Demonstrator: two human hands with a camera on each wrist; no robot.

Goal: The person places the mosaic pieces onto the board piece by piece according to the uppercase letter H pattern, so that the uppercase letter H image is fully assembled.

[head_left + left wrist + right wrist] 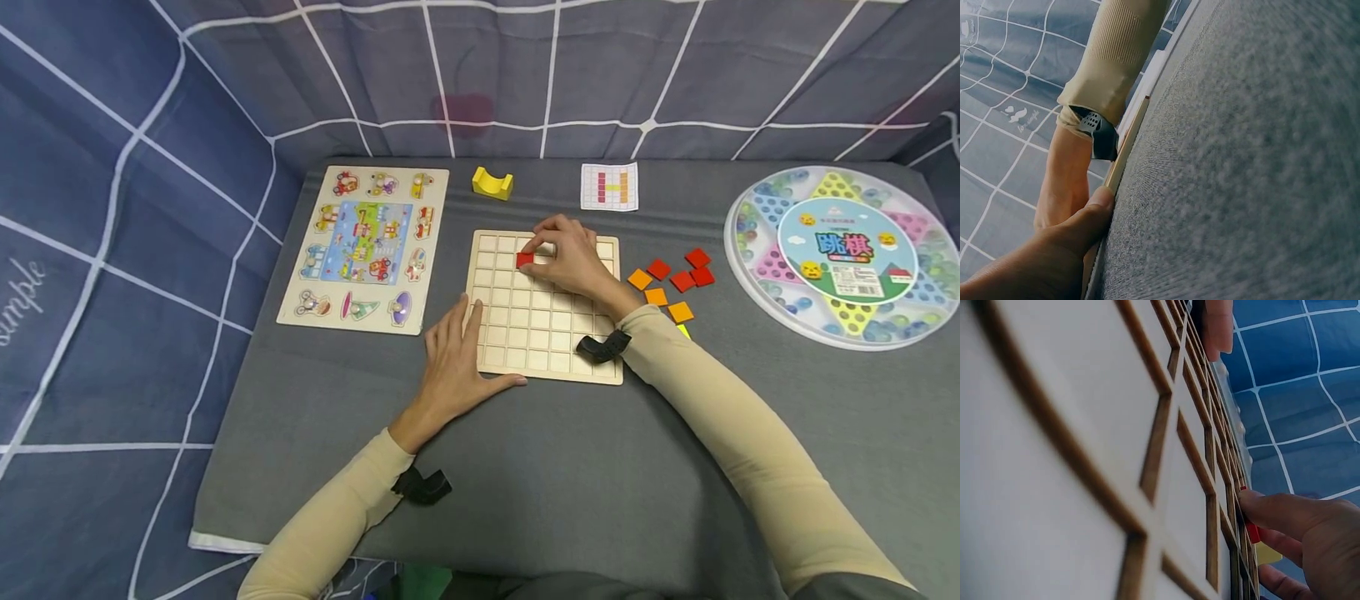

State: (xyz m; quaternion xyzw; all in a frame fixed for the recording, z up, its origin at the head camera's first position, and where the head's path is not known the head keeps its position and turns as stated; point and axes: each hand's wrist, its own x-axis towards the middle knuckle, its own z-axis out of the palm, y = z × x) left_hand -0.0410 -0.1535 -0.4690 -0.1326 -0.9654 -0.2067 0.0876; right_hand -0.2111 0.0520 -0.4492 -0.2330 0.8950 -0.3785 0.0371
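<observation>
Both arms (720, 417) forward, left hand (452, 362) splayed, right hand (570, 257) pinching red tile (524, 260).

- Grid board (517, 317): on the table (375, 483); landmark.
- Left hand (453, 362): at the grid board's left edge, thumb before its near edge.
- Right hand (572, 258): over the grid board's far part, with the pinched tile (524, 260).
- Puzzle board (382, 317): left of the grid board.
- Block (492, 190), card (609, 187): behind it, card rightmost.
- Loose tiles (658, 268): right of it, near.
- Game case (847, 250): right of it, beyond the tiles.
</observation>
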